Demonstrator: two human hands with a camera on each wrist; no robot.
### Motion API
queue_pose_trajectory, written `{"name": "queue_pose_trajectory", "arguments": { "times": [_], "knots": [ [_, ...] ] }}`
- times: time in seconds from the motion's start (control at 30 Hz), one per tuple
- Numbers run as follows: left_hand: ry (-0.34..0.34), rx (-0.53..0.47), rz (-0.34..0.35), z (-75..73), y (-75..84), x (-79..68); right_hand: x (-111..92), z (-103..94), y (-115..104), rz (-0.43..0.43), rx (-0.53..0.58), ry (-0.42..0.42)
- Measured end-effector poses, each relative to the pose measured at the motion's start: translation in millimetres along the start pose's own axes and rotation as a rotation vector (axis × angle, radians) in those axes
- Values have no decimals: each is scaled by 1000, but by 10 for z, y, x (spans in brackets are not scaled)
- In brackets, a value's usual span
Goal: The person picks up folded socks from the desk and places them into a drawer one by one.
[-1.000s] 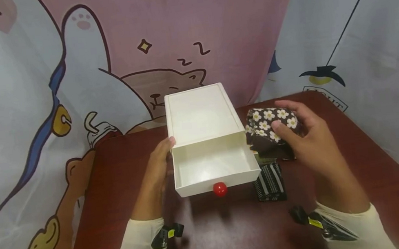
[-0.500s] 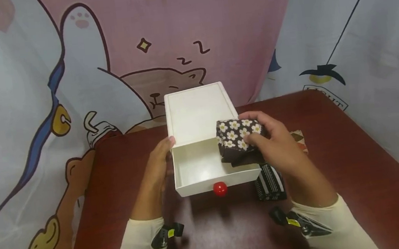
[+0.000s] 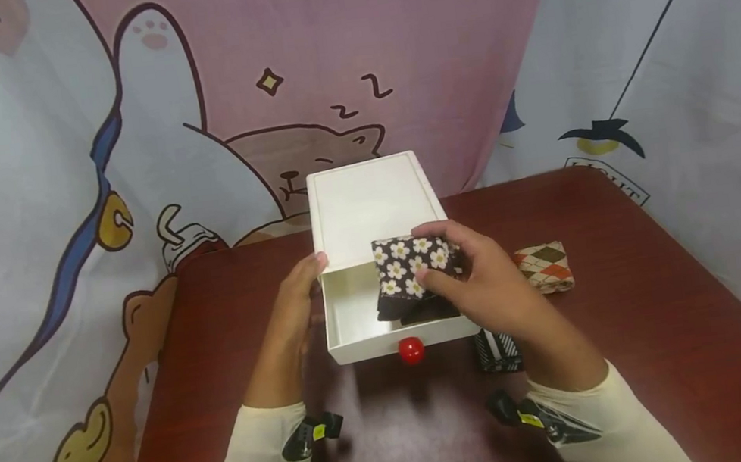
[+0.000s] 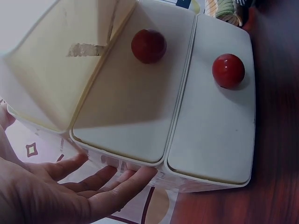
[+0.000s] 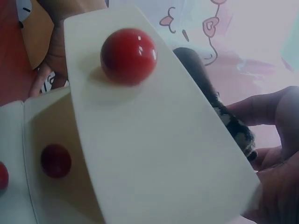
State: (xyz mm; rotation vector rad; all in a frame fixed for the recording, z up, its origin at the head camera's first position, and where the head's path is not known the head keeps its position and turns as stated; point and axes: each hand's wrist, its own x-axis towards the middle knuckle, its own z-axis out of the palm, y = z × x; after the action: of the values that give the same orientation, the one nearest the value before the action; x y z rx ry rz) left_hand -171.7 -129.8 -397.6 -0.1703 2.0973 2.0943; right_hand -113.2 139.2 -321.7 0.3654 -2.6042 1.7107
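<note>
A white drawer unit (image 3: pixel 367 204) stands on the table, its top drawer (image 3: pixel 360 350) pulled out, with a red knob (image 3: pixel 412 350) on the front. My left hand (image 3: pixel 296 297) rests against the unit's left side, thumb at the top edge. Its fingers (image 4: pixel 117 189) lie nearly straight along the side in the left wrist view. My right hand (image 3: pixel 486 282) pinches folded dark socks with white flowers (image 3: pixel 396 264) between thumb and fingers, over the drawer's opening. In the right wrist view the drawer front hides most of the socks (image 5: pixel 238 133).
Folded argyle socks (image 3: pixel 545 268) lie on the table to the right of the unit. Black-and-white striped folded socks (image 3: pixel 498 354) are nearer, partly behind my right hand. Two lower drawers with red knobs (image 4: pixel 228 71) are closed. A printed curtain (image 3: pixel 446 47) hangs behind the table.
My right hand has carried the flowered socks leftward from beside the unit to over the open drawer, uncovering the argyle socks. My left hand stays in place.
</note>
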Motion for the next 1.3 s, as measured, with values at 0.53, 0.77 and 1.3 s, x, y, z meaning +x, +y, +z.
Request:
{"name": "queue_pose_trajectory", "arguments": {
  "times": [0.53, 0.77, 1.3],
  "knots": [
    [-11, 2, 0, 18, 4, -3, 95, 305, -155, -10, -202, -184],
    [-9, 16, -4, 8, 8, -8, 161, 472, -220, 54, -383, -214],
    [-7, -3, 8, -3, -24, 13, 304, 551, -303, 95, -659, -388]
  ]
}}
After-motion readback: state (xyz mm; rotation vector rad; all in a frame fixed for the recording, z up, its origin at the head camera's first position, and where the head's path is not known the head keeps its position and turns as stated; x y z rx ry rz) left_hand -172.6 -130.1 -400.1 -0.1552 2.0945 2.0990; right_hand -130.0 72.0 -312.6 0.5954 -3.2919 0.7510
